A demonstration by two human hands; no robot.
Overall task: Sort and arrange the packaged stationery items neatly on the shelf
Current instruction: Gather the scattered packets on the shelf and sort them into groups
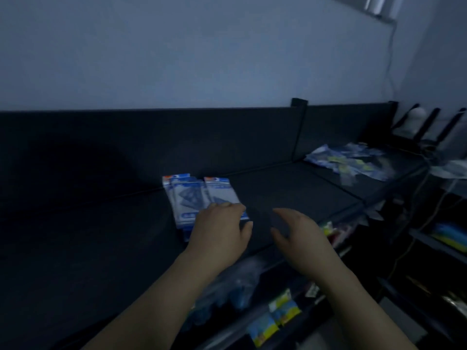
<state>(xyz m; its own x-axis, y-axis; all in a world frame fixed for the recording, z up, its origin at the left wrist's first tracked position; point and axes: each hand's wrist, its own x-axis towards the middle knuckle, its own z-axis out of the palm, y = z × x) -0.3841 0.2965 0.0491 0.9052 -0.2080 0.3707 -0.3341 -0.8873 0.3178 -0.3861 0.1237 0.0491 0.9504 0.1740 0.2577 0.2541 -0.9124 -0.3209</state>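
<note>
Head view gives us a dim, rather blurred look at a small stack of packaged stationery (188, 198): blue-and-white packets with a red-orange mark at the top corner, fanned slightly and lying flat on the dark top shelf (101, 236). The near end of the stack lies under our left hand (219, 231), which rests palm down on it. The fingers are laid over the packets and look fairly straight, the thumb is spread to the side, and nothing is gripped. Just to the right of the stack our right hand (300, 236) hangs above the bare shelf surface, apart from the packets, fingers loosely spread and gently curved, holding nothing.

Behind the stack rises the shelf's dark back panel (151, 147), and above that a pale wall (177, 46). Well to the right of the stack, past a thin upright divider (299, 130), a loose heap of blue, white and yellow-green packets (353, 164) lies untidily on the same shelf level. Beyond that heap stand dark antenna-like rods (428, 127); we cannot tell what device they belong to. A thin cable (393, 59) runs down the wall above them. Below and in front of the stack, on lower levels, we make out clear plastic bags (235, 286) and small colourful packs in yellow, green and blue (280, 309), too blurred to identify.
</note>
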